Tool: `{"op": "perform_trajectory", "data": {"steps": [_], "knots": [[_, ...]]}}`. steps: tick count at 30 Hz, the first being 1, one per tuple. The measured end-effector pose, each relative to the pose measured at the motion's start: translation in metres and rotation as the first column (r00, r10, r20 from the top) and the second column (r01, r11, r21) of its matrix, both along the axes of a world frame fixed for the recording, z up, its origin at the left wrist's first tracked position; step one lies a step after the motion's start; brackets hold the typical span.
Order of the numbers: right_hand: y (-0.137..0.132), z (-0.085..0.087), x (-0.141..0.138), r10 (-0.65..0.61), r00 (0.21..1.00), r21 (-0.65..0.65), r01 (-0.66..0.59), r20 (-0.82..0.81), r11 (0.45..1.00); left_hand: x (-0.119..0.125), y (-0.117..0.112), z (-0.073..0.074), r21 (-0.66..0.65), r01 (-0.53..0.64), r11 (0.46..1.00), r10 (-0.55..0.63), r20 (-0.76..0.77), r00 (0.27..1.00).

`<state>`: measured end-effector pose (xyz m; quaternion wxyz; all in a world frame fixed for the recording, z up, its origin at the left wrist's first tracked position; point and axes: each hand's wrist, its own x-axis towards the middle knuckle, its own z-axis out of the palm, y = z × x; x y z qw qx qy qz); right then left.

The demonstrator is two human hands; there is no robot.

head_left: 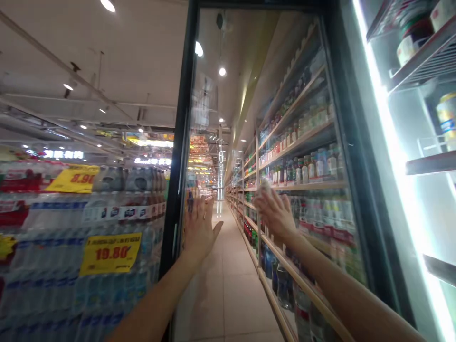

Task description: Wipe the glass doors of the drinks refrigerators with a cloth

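Note:
A glass cooler door [223, 247] with a dark frame stands swung open in front of me. My left hand [201, 228] lies against the glass near the frame's left side, fingers stretched and thumb apart. Farther right, my right hand [276, 213] reaches to the same pane with its fingers spread. A pale blurred patch shows at the right fingertips; whether it is a reflection or something under them I cannot tell. Motion blurs both sets of fingertips.
Right of the door, a lit cooler has wire shelves [423, 57] with jars and a can [447, 116]. Wrapped bottle packs [53, 256] are stacked at left with yellow price signs [110, 254]. Through or on the glass appear a tiled aisle and long shelves of bottles [295, 171].

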<state>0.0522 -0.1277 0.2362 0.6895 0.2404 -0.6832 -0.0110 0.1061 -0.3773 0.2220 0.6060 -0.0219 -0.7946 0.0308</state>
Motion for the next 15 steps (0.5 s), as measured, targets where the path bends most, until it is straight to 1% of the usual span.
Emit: {"op": "perform_trajectory", "data": {"steps": [1, 2, 3, 4, 5, 6, 7, 9, 10, 11, 12, 13, 15], "knots": [[0.011, 0.006, -0.002, -0.015, 1.0, -0.147, 0.015, 0.002, 0.989, 0.002, -0.001, 0.001, -0.009, 0.008, 1.0, -0.008, 0.007, 1.0], [0.022, 0.013, -0.005, -0.026, 1.0, -0.301, 0.027, 0.007, 0.953, 0.004, -0.003, 0.002, -0.016, 0.019, 1.0, -0.018, 0.012, 1.0], [0.031, 0.02, -0.007, -0.031, 0.999, -0.438, 0.033, 0.012, 0.899, 0.006, -0.004, 0.002, -0.015, 0.029, 0.999, -0.029, 0.012, 1.0], [0.034, 0.027, -0.009, -0.027, 1.0, -0.535, 0.031, 0.015, 0.844, 0.007, -0.006, 0.002, -0.008, 0.04, 0.999, -0.04, 0.005, 0.999], [0.032, 0.033, -0.009, -0.018, 1.0, -0.58, 0.021, 0.011, 0.814, 0.007, -0.008, 0.002, 0.002, 0.049, 0.999, -0.049, -0.005, 0.999], [0.024, 0.038, -0.008, -0.004, 1.0, -0.567, 0.005, 0.003, 0.824, 0.007, -0.009, 0.002, 0.011, 0.059, 0.998, -0.059, -0.016, 0.998], [0.01, 0.04, -0.006, 0.014, 1.0, -0.501, -0.015, -0.005, 0.865, 0.007, -0.011, 0.002, 0.023, 0.071, 0.997, -0.07, -0.026, 0.997], [-0.027, 0.04, -0.001, 0.05, 0.999, -0.285, -0.052, -0.013, 0.957, 0.007, -0.013, 0.003, 0.04, 0.114, 0.993, -0.112, -0.049, 0.993], [-0.047, 0.038, 0.002, 0.065, 0.998, -0.172, -0.065, -0.009, 0.983, 0.008, -0.013, 0.004, 0.039, 0.155, 0.987, -0.152, -0.067, 0.986], [-0.065, 0.036, 0.005, 0.077, 0.997, -0.079, -0.077, 0.0, 0.994, 0.008, -0.011, 0.006, 0.025, 0.216, 0.976, -0.213, -0.085, 0.973], [-0.08, 0.034, 0.008, 0.091, 0.996, -0.02, -0.091, 0.009, 0.996, 0.009, -0.008, 0.009, -0.001, 0.294, 0.956, -0.292, -0.099, 0.951], [-0.091, 0.032, 0.01, 0.108, 0.994, 0.015, -0.108, 0.017, 0.994, 0.009, -0.002, 0.014, -0.032, 0.382, 0.924, -0.383, -0.101, 0.918], [-0.097, 0.029, 0.012, 0.154, 0.988, 0.066, -0.155, 0.033, 0.986, 0.008, 0.013, 0.024, -0.052, 0.55, 0.833, -0.553, -0.071, 0.83]]}}
